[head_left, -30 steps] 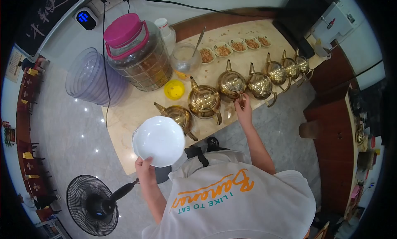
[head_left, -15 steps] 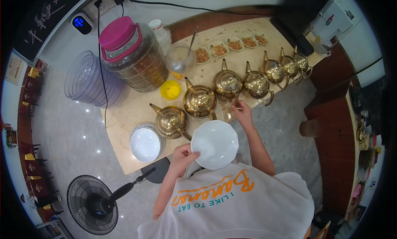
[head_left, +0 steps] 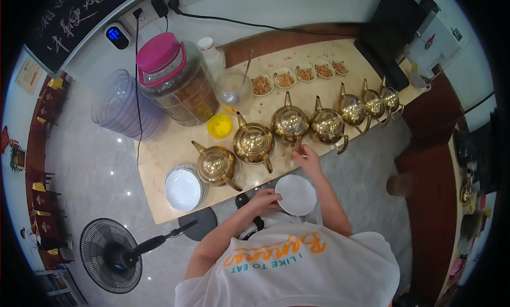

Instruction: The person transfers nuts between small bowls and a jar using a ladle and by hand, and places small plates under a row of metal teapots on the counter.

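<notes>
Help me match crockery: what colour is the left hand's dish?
The dish is white; the head view shows it.

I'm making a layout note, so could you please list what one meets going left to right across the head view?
Black fan, stack of white bowls, leftmost gold teapot, left hand, held white bowl, fourth gold teapot, rightmost gold teapot.

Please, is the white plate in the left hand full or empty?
Empty: the white plate shows a plain, bare face, and the left hand holds it by the edge.
</notes>
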A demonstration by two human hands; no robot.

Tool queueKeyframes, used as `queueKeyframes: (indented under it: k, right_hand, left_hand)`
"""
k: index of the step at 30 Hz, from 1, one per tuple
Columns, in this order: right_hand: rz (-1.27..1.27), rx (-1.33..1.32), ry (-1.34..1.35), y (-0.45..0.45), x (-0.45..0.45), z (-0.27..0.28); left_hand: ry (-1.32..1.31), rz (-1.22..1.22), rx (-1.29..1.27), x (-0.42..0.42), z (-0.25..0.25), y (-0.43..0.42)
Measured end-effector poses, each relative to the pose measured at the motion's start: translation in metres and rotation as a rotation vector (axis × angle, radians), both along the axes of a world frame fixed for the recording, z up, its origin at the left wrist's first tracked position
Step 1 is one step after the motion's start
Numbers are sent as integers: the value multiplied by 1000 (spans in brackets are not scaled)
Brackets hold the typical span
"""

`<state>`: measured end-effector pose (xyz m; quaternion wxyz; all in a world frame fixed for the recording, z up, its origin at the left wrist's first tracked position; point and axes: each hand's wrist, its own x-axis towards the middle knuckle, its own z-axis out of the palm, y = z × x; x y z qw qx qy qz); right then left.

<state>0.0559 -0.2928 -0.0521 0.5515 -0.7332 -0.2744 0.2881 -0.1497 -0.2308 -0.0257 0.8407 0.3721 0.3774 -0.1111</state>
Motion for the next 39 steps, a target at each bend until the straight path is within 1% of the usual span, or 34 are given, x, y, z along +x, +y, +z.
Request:
queueKeyframes:
  k: [2,5,7,9,11,13,18,21,24,28,30,33,36,39]
  right_hand:
    - [8,-8,-60,0,2,-12]
    - [54,-8,-104,0,9,-14]
    - [83,0,-140,0,9,-9]
    - [97,17,-199,1,9,-4]
    - [83,49,-159,3,10,-5]
    - [79,73,-131,4,11,0]
    - [132,73,-141,5,20,16]
    - [159,42,-112,1,18,61]
    - [148,97,-186,-1,23,58]
    - [177,167,-179,-10,21,60]
    - [170,168,-144,-19,15,67]
    - [156,168,-216,-34,11,60]
    - [176,155,-198,-48,9,52]
    - [177,82,-179,-64,8,41]
  left_hand:
    - [6,29,-8,10,-21,-6]
    - [-20,81,22,26,-37,-12]
    - [-5,150,31,35,-37,-16]
    - [-72,209,3,43,-39,-18]
    - [-103,273,-15,50,-41,-21]
    - [-103,343,-23,62,-28,-24]
    - [-122,489,-95,88,-59,-22]
    - [-48,590,-56,99,-60,-21]
    - [10,686,-31,107,-58,-25]
    - [1,792,-49,113,-58,-28]
    - [44,811,-46,116,-55,-29]
    - [58,832,-66,118,-57,-29]
    - [68,819,-69,116,-60,-29]
    - [69,807,-67,115,-55,-29]
